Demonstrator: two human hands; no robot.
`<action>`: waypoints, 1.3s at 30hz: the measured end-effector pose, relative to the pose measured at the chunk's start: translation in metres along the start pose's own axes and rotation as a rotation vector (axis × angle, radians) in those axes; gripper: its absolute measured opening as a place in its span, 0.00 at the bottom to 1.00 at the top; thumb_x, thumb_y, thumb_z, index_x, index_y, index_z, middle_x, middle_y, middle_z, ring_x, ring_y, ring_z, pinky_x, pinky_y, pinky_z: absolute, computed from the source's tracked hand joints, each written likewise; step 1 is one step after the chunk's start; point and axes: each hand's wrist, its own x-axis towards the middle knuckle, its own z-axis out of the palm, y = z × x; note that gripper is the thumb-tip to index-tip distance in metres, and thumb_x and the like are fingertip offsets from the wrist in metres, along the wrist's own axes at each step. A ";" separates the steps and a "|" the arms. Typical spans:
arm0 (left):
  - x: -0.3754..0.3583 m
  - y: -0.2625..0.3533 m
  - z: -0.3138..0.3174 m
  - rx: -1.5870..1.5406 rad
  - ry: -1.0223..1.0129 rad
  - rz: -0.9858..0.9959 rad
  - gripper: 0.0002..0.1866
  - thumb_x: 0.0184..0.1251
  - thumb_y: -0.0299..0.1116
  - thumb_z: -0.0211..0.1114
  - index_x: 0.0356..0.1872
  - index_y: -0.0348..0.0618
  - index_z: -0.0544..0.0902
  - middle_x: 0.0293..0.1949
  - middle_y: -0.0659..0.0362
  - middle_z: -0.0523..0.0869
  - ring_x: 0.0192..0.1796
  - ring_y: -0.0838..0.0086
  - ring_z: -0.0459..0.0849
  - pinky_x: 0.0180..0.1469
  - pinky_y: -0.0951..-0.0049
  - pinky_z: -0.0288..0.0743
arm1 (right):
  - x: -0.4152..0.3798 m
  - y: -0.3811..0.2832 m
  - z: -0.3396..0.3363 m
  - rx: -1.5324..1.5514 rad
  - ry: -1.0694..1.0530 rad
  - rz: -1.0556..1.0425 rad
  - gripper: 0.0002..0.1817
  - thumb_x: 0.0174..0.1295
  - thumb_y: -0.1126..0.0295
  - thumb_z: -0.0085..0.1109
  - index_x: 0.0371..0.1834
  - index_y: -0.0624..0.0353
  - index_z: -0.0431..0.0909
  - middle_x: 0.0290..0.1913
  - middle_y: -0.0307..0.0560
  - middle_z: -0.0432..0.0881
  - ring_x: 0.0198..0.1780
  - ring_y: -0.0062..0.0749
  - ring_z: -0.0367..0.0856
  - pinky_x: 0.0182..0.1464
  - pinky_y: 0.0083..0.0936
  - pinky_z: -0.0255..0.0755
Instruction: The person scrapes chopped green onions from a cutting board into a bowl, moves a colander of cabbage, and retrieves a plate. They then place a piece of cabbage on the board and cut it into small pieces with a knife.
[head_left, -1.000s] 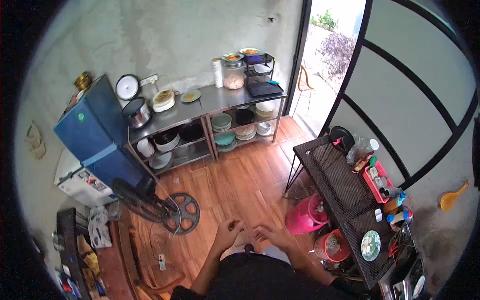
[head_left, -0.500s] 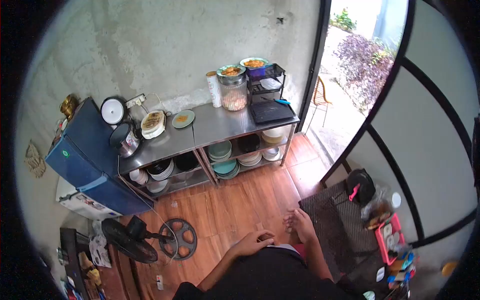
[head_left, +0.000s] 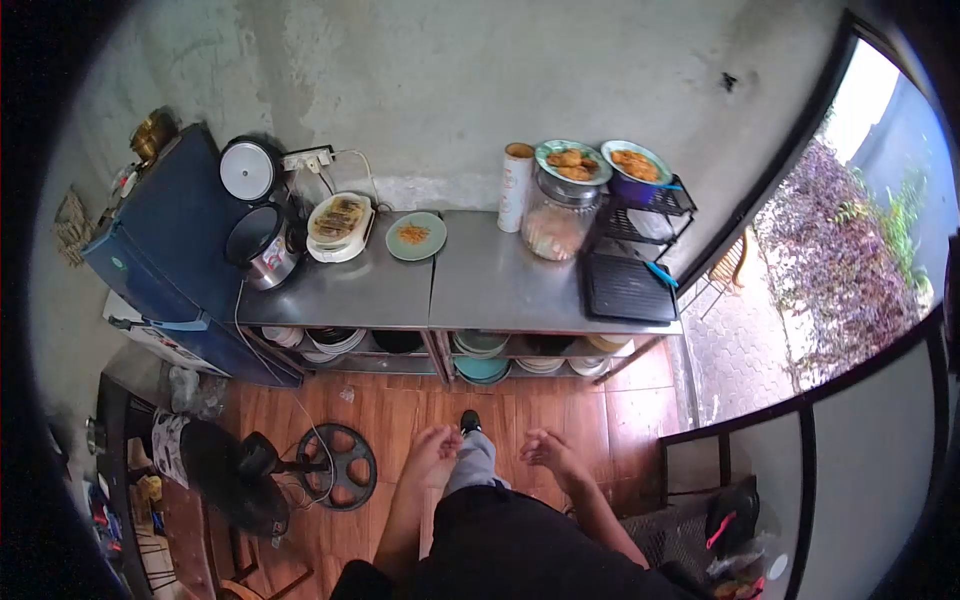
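My left hand (head_left: 433, 450) hangs in front of my body, fingers loosely bent and holding nothing. To its right, my right hand (head_left: 549, 452) is also raised in the air, its fingers apart and nothing in them. Neither touches anything. Beyond both hands stands a steel counter (head_left: 520, 290). On it are a rice cooker (head_left: 268, 250) with its lid up, a white electric grill (head_left: 340, 226), a green plate (head_left: 415, 236) with some orange food, a large jar (head_left: 560, 222) topped by a plate of fried food (head_left: 573, 165), and a black grill pan (head_left: 628, 290).
A black standing fan (head_left: 255, 470) with a round base (head_left: 337, 466) is on the floor at left, its cord (head_left: 300, 405) running toward the counter. A blue fridge (head_left: 165, 245) stands left. Stacked plates (head_left: 482, 370) fill the lower shelves. A doorway opens at right.
I have moved closer to the counter, and the view has turned slightly. My hands have gone from close together at my waist to apart on either side of my forward leg.
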 end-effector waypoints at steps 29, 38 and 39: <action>0.445 0.094 -0.057 0.193 0.553 0.173 0.19 0.74 0.42 0.61 0.24 0.42 0.73 0.19 0.59 0.78 0.15 0.75 0.74 0.13 0.73 0.63 | 0.188 -0.068 0.021 0.029 0.393 0.193 0.18 0.77 0.57 0.51 0.54 0.61 0.77 0.38 0.43 0.85 0.40 0.27 0.85 0.45 0.27 0.78; 0.260 -0.029 0.072 0.691 -0.439 -0.122 0.16 0.79 0.36 0.57 0.31 0.36 0.79 0.27 0.64 0.80 0.33 0.81 0.78 0.36 0.75 0.74 | 0.186 0.000 0.000 0.175 0.385 0.157 0.17 0.76 0.55 0.54 0.47 0.58 0.78 0.35 0.42 0.85 0.35 0.26 0.85 0.40 0.25 0.79; 0.253 -0.047 0.076 0.773 -0.523 -0.004 0.15 0.79 0.36 0.56 0.34 0.36 0.80 0.29 0.63 0.82 0.35 0.81 0.79 0.38 0.76 0.76 | 0.190 0.023 -0.006 0.216 0.458 0.133 0.16 0.76 0.55 0.53 0.45 0.58 0.78 0.35 0.42 0.85 0.35 0.27 0.86 0.38 0.24 0.79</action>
